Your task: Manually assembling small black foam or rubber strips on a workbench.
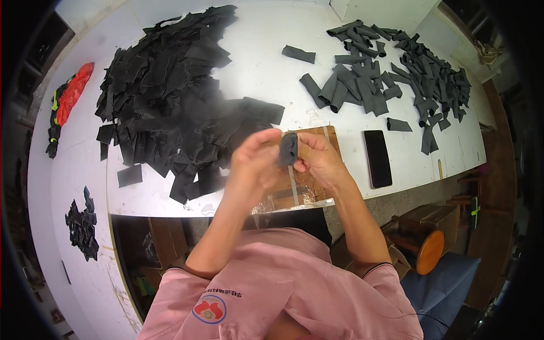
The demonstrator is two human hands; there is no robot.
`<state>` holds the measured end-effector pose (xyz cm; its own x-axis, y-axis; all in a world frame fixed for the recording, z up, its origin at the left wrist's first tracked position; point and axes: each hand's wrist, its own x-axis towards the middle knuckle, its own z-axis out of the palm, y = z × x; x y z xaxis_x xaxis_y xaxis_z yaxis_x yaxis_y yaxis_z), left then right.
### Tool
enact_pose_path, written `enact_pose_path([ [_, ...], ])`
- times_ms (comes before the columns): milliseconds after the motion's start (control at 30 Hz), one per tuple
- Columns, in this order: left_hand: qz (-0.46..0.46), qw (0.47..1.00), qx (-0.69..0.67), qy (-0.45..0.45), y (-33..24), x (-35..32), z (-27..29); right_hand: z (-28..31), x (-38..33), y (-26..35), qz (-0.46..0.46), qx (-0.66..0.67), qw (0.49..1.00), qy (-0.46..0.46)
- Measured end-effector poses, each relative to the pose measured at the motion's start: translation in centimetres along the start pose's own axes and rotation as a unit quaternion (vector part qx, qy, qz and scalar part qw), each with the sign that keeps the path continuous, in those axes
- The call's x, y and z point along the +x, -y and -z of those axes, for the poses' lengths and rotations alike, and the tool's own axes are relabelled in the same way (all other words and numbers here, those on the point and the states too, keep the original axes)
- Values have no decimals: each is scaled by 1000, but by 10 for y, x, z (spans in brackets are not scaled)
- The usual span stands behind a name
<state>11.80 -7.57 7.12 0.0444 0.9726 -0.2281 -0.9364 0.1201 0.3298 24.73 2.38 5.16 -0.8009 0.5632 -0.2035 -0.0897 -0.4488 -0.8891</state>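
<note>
Pinched in my right hand (322,160) is a small dark grey fabric tube (288,149), its folded opening showing between my hands. My left hand (254,157) is beside the tube's left side, its fingers stretched out and somewhat blurred; whether the fingertips touch the fabric cannot be made out. Under both hands lies a brown cardboard piece (326,187) with strips of clear tape, at the table's front edge. A large heap of flat black fabric pieces (164,85) spreads to the left. At the right lie many rolled grey fabric tubes (362,85).
A black phone (378,159) lies right of the cardboard on the white table (255,39). On a white surface at the left are a red plastic bag (75,93) and a small dark fabric pile (83,228). A wooden stool (430,252) stands below the table's right side.
</note>
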Motion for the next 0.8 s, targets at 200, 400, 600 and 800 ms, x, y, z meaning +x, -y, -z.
enact_pose_path([
  [200, -351, 716, 602, 47, -4, 4, -19, -12, -9, 13, 144, -150, 977, -50],
  [400, -375, 890, 256, -24, 5, -11, -27, -38, -25, 48, 365, -580, 725, -73],
  [600, -247, 926, 286, -10, 11, 3, -16, -7, -20, 8, 343, -576, 738, -75],
  [800, -222, 739, 636, 25, 2, 12, -41, -7, -22, -1, 407, -469, 777, -106],
])
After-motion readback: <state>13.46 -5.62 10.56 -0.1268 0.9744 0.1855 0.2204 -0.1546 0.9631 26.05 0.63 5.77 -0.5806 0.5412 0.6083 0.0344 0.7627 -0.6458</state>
